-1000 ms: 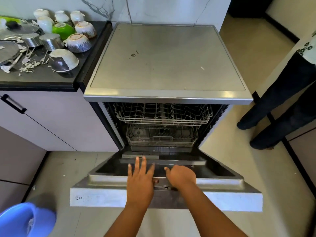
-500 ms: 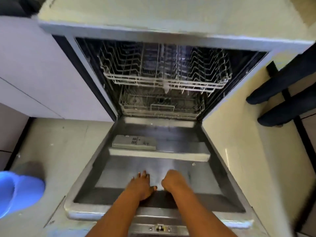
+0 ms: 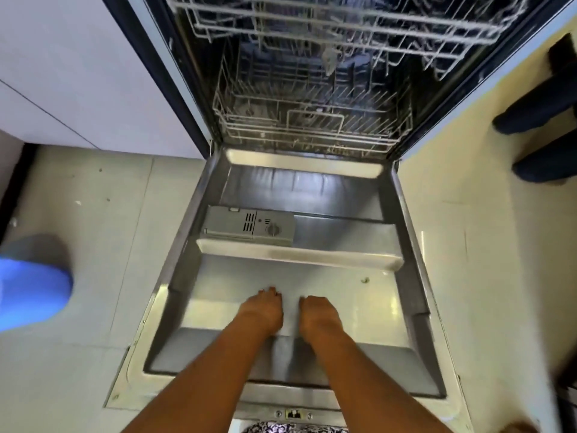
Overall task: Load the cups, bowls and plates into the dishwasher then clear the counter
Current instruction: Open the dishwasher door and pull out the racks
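1. Patterned dark-and-white cloth (image 3: 281, 429), bottom edge of the frame: the person's own clothing, at the door's near lip.
2. Small metal door latch (image 3: 293, 414), bottom centre.
3. Left hand (image 3: 263, 310), lower centre: palm down on the door, fingers close together with their tips on the steel, holding nothing. It probably presses the door flat.
4. Right hand (image 3: 318, 314), just beside the left and apart from it: back upward, resting on the same panel. Its fingers are out of sight, so I cannot tell whether they are curled or flat.
5. Stainless-steel inner panel of the open dishwasher door (image 3: 343, 292), centre: lying level, which clears the way to the racks.
6. Grey plastic detergent dispenser (image 3: 249, 226), centre left of the door, lid closed.
7. White wire lower rack (image 3: 312, 120), upper centre: pushed in, no dishes in it.
8. White wire upper rack (image 3: 343, 23), top edge: likewise bare.
9. Blue plastic container (image 3: 31, 285), left edge, on the floor.
10. Dark trouser legs (image 3: 537, 110) of a second person, upper right.

Cups, bowls and plates: none in view. Loading looks not yet begun.
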